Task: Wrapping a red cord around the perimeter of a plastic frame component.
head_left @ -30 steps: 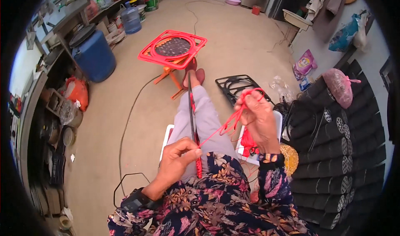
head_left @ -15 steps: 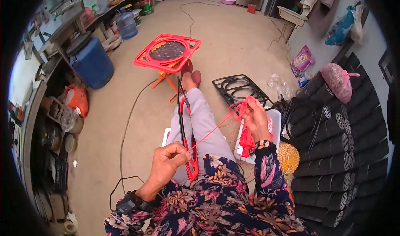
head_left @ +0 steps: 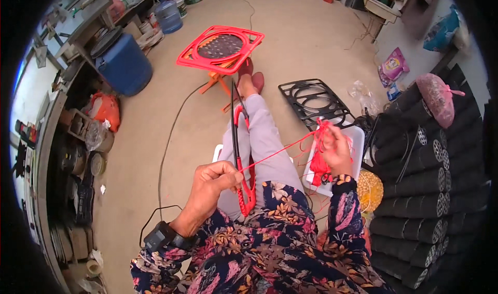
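Observation:
My left hand (head_left: 210, 187) is closed, its thumb and forefinger pinching a thin red cord (head_left: 282, 151) beside a frame on my lap. This frame, black with red parts (head_left: 249, 203), stands on edge between my thighs, seen nearly edge-on. Across to the right the cord runs taut to a loose, looped bundle of red cord (head_left: 322, 133). My right hand (head_left: 338, 151) is closed around that bundle, above a white tray (head_left: 356, 138). More red cord (head_left: 319, 167) lies in the tray, and thin strands hang beside it.
Ahead, a red frame (head_left: 187, 63) with a dark patterned centre rests on an orange stool (head_left: 207, 84). A black frame (head_left: 290, 94) lies beyond the tray. Black perforated cylinders (head_left: 410, 203) are stacked at right, near a yellow bag (head_left: 369, 190). A blue barrel (head_left: 124, 66) stands left.
The whole view has shifted, with the room sliding right and up. My right hand sits slightly lower over the tray with its cord bundle. My left hand keeps its pinch on the cord.

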Tool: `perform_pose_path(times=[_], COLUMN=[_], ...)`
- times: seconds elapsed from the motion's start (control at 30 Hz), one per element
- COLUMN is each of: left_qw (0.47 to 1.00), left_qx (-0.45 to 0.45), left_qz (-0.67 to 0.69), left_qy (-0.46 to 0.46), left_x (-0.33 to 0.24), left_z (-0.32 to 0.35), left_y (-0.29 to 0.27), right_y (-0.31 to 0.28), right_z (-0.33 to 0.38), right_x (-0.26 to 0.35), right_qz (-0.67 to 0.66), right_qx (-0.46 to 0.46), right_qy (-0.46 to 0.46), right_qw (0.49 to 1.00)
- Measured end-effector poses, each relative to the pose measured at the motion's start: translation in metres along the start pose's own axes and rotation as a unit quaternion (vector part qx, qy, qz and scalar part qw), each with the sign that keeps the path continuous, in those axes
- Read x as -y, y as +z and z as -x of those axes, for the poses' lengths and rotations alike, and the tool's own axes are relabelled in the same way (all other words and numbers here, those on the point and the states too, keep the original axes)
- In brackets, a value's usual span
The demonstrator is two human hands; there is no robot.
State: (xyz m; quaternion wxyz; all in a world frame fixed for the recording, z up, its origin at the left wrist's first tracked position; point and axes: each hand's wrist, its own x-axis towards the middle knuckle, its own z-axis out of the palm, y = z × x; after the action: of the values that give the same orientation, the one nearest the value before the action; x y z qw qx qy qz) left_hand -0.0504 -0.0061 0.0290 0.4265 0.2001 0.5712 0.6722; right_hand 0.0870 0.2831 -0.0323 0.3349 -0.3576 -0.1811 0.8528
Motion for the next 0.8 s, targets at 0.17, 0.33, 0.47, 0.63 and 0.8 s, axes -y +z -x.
perform_pose_path(times=[0.17,0.33,0.47,0.63,0.8], left_qw=[0.998,0.998,0.999,0.998,0.996], left_qx=[0.006,0.015,0.018,0.032,0.027], left_qz=[0.053,0.060,0.010,0.038,0.079], left_qy=[-0.014,0.011,0.027,0.028,0.013], left_x=[-0.001,-0.012,-0.020,-0.029,-0.026], left_z=[-0.003,-0.003,-0.003,-0.006,-0.006], left_y=[0.000,0.002,0.000,-0.002,-0.003], right_y=[-0.055,-0.036,0.019,0.029,-0.010], right_z=[-0.027,0.006,0.039,0.032,0.008], right_x=[0.016,-0.001,-0.025,-0.072,-0.092], right_qz=[-0.010,0.784,0.569,0.655,0.745], right_qx=[0.245,0.078,0.246,0.382,0.398], right_qy=[0.031,-0.249,-0.206,-0.396,-0.326], right_qw=[0.969,0.563,0.757,0.519,0.424])
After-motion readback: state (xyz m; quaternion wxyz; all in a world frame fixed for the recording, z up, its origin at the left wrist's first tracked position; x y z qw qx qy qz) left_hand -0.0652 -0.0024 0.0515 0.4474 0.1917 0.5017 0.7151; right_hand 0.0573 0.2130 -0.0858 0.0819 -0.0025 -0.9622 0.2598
